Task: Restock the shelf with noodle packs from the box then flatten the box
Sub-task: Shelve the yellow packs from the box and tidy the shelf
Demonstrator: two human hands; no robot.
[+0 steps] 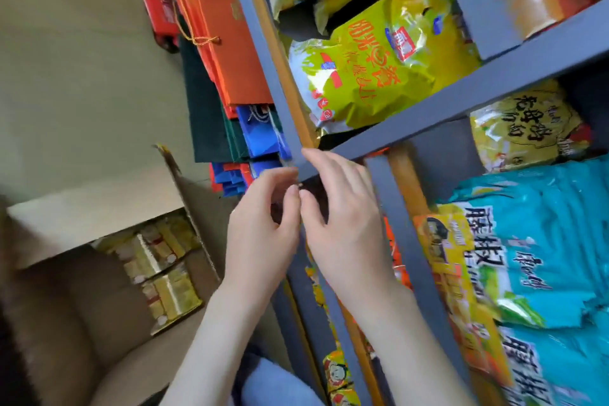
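Observation:
An open cardboard box (99, 208) stands on the floor at lower left, with several yellow-gold noodle packs (161, 273) inside. My left hand (260, 234) and my right hand (346, 217) meet at the crossing of the grey shelf frame (428, 102), thumbs nearly touching. Between them is a small dark pack (280, 206), blurred and mostly hidden. My left thumb and curled fingers pinch it. My right hand lies over its other side with the thumb against it. Yellow-green bags (379, 76) fill the upper compartment, and teal packs (543, 241) fill the one at right.
Red, orange and blue paper gift bags (214, 26) lean against the shelf's left side, above the box. A wooden strip (283, 69) runs along the shelf front. My knee in blue trousers (273, 382) is at the bottom. Beige floor lies to the left.

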